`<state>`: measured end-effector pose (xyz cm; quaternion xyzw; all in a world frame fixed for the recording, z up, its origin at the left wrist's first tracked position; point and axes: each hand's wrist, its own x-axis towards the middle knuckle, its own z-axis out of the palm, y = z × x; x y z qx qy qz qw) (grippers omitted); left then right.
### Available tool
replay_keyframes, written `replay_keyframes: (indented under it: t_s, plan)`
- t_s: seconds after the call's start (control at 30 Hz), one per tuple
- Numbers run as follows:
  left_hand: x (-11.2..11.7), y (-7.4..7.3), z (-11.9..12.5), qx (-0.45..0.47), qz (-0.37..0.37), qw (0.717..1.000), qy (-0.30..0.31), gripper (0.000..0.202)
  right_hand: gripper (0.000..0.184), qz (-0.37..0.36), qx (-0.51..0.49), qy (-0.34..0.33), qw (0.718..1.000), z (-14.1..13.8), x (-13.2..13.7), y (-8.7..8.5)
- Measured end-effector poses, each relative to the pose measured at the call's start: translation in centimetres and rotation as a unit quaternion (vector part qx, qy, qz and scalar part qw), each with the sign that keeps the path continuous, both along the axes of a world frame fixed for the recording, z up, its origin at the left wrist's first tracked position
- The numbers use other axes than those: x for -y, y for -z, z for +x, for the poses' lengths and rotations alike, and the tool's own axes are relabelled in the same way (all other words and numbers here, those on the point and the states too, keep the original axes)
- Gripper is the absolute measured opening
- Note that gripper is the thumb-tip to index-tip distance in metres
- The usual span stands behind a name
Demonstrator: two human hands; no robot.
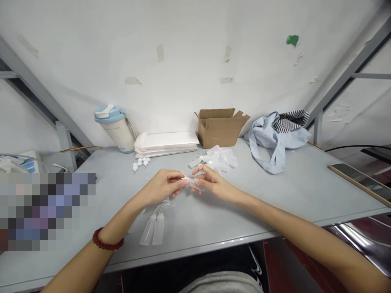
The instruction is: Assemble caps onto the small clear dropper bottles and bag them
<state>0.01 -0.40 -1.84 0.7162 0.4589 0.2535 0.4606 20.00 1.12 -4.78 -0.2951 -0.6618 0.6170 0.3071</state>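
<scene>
Centre of the frame: holding a small, translucent plastic bottle (pixel 197 186) just above the smooth grey worktop (pixel 244 207). Closing the thumb and fingers of the right hand (pixel 215 185) lightly around the bottle's body, and arching the forefinger loosely above. Pinching with the left hand (pixel 166 183), fingertips almost together, on a small white part (pixel 185 178) at the bottle's left end. Being unable to tell, from this view, the exact shape or the seating of that part.

For doing this well, probably needing a soft right-hand squeeze, firm enough against slipping but not denting the thin plastic. Lining up both pieces along one straight axis, perhaps, and applying force evenly instead of sideways. Bracing both hands close together, as now, likely helping with control.

Having a loose pile of translucent plastic bottles (pixel 218 158) just behind the right hand, and a cluster of small white parts with thin tips (pixel 139 162) left of centre, both within easy reach. Seeing two translucent bottles with thin, curved tubes (pixel 153 230) at lower left of the frame, near the left forearm; best avoiding brushing them with the wrist.
</scene>
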Motion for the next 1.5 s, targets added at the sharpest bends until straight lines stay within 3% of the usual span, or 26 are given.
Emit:
replay_keyframes:
  t_s: [0.1, 0.5, 0.73, 1.0, 1.2, 1.5]
  plan:
    - [0.0, -0.3, -0.2, 0.014, 0.000, 1.000, 0.017, 0.020, 0.025, -0.001, 0.011, 0.000, 1.000, 0.0, 0.0, 0.0]
    - [0.1, -0.7, -0.5, -0.032, -0.008, 0.998, 0.054, 0.032, 0.023, 0.008, 0.016, -0.017, 1.000, 0.0, 0.5, -0.8]
    - [0.4, 0.0, -0.1, -0.004, 0.019, 1.000, 0.024, 0.022, 0.022, 0.016, 0.008, -0.025, 1.000, 0.0, 0.1, -0.1]
    - [0.3, -0.4, -0.1, -0.021, -0.019, 0.998, 0.057, 0.033, 0.023, 0.015, -0.002, -0.014, 1.000, -0.2, 0.1, 0.1]
    - [0.2, -0.3, 0.0, -0.043, -0.042, 0.998, 0.031, 0.039, 0.023, 0.016, 0.018, -0.006, 1.000, -0.1, 0.1, 0.1]
    - [0.3, 0.0, 0.0, -0.062, 0.107, 0.992, 0.034, 0.024, 0.021, 0.004, 0.013, -0.005, 1.000, 0.0, -0.1, 0.4]
